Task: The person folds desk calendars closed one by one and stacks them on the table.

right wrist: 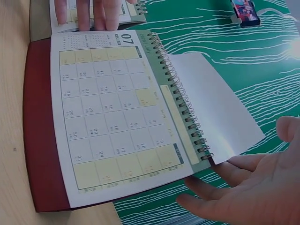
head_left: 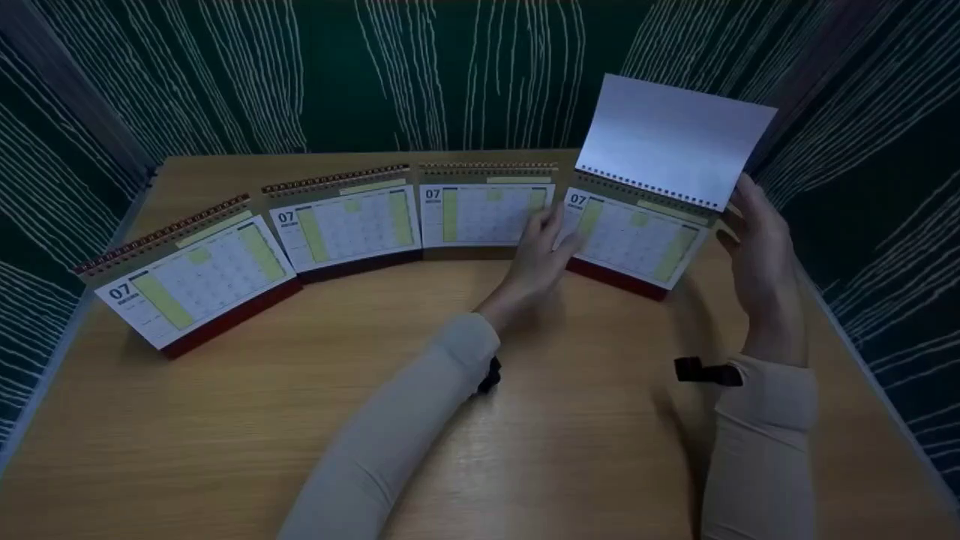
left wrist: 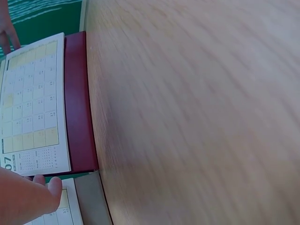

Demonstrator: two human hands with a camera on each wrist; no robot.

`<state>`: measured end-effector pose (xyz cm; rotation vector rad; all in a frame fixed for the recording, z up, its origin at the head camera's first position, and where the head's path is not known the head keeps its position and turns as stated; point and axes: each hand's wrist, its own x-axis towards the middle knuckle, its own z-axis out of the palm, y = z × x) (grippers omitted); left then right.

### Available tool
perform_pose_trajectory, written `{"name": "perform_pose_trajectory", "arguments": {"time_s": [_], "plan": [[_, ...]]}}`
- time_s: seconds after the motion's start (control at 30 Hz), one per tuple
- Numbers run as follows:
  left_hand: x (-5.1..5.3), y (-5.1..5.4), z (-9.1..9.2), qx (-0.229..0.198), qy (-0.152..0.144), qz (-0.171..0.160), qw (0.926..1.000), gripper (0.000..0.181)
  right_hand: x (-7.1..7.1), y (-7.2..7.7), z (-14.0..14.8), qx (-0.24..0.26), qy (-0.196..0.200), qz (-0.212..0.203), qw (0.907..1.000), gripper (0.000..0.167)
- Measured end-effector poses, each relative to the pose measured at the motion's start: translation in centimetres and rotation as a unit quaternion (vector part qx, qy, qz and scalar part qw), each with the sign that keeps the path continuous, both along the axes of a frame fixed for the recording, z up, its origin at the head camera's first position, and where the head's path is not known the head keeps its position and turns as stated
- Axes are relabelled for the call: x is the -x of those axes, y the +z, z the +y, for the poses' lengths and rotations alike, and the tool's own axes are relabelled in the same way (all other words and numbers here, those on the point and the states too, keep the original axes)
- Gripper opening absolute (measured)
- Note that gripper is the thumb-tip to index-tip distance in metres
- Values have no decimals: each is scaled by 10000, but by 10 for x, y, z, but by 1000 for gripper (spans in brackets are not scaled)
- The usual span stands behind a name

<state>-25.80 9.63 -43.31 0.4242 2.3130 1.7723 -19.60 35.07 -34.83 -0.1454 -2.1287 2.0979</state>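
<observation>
The rightmost desk calendar (head_left: 630, 236) stands tilted on its dark red base, showing a page marked 07. One blank white sheet (head_left: 671, 139) is turned up past its spiral binding. My left hand (head_left: 534, 259) is at its left edge, in front of the neighbouring calendar (head_left: 480, 217); in the right wrist view its fingers (right wrist: 84, 14) are straight. My right hand (head_left: 761, 262) is at the right edge near the binding. Its fingers (right wrist: 206, 187) are extended by the calendar's edge and partly behind it; whether they touch is unclear. Neither hand grips anything.
Further left on the wooden table (head_left: 420, 405) stand another calendar (head_left: 349, 225) and one at the far left (head_left: 202, 277), both showing 07. A green wall with white lines (head_left: 345, 75) rises behind. A small phone-like device (right wrist: 245, 11) appears in the right wrist view.
</observation>
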Motion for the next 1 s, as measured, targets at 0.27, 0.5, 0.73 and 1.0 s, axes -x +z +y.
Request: {"name": "perform_pose_trajectory", "arguments": {"time_s": [0.27,0.5,0.73,1.0], "plan": [[-2,0,-3,-143,19,91,9999,66,-6,7,2,-246,224,-216,9992,67],[-1,1,-4,-200,42,17,9998,66,-12,14,5,-643,310,-479,9963,73],[-2,2,-4,-160,20,96,9998,64,-19,20,12,-1119,517,-644,9903,77],[-3,2,-6,-127,19,293,9995,62,-29,23,16,-1402,488,-813,9856,76]]}}
